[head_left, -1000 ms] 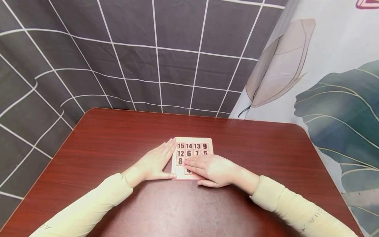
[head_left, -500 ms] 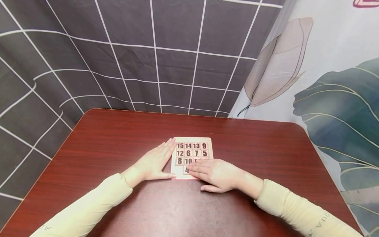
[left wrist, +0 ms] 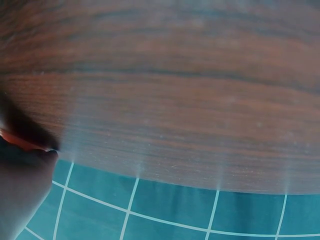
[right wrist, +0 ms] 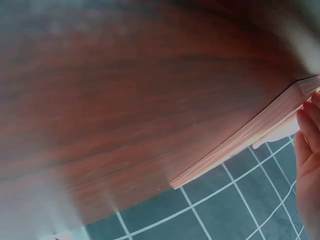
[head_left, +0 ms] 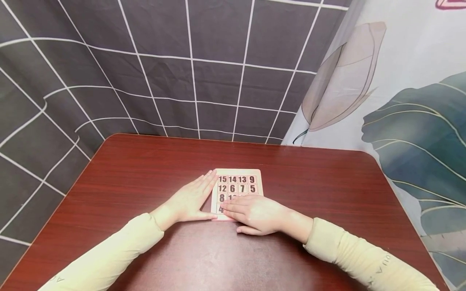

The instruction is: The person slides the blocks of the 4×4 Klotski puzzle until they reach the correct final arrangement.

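A pale wooden number slide puzzle [head_left: 238, 171] lies flat on the table. My left hand [head_left: 191, 200] rests against its left side, fingers straight along the edge and thumb at the near left corner. Across the lower rows stretches my right hand [head_left: 256, 214], its straight fingertips on or beside the tile marked 4 [head_left: 220, 209] in the near left cell. The rest of the bottom row and part of the third row are hidden under that hand. In the right wrist view the puzzle's side [right wrist: 240, 132] shows near my fingers [right wrist: 307, 125].
The reddish-brown wooden table [head_left: 164, 157] extends around the puzzle. A dark curtain with white grid lines [head_left: 218, 81] hangs behind and to the left. On the right hangs a white curtain with large leaf prints [head_left: 418, 133].
The 4 tile has slid left from the second column into the near left cell. My right hand first shifted back toward the lower right, then moved left with it. The left hand stays put.
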A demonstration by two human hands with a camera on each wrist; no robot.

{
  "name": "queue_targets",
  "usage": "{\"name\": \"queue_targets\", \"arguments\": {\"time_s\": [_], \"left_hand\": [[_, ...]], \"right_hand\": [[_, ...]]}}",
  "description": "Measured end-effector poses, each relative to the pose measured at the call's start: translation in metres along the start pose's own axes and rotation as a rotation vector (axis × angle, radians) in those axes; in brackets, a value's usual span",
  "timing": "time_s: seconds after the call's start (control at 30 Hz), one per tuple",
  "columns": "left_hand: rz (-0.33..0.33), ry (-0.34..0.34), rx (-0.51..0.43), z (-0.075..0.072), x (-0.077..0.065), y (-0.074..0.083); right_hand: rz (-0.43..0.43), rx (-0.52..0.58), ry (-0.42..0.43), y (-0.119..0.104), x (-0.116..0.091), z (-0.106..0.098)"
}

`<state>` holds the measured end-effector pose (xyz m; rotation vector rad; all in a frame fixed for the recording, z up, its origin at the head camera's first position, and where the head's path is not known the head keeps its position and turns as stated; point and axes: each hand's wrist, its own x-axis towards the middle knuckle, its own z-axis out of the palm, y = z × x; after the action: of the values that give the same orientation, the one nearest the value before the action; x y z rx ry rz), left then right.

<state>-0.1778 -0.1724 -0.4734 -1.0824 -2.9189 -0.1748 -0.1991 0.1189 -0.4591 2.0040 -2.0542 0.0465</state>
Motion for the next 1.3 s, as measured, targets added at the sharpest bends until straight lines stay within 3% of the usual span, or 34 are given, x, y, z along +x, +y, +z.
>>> {"name": "queue_targets", "arguments": {"time_s": [0.33,0.63,1.3], "left_hand": [[-0.004,-0.003,0.019,0.001,0.001,-0.002],[-0.014,-0.020,0.012,0.001,0.002,-0.003],[-0.005,0.000,0.023,0.003,0.001,-0.001]], "right_hand": [[0.057,0.018,0.022,0.003,-0.029,-0.010],[0.057,-0.005,0.053,0.002,-0.049,-0.005],[0.032,-0.004,-0.019,-0.002,-0.023,-0.006]]}}
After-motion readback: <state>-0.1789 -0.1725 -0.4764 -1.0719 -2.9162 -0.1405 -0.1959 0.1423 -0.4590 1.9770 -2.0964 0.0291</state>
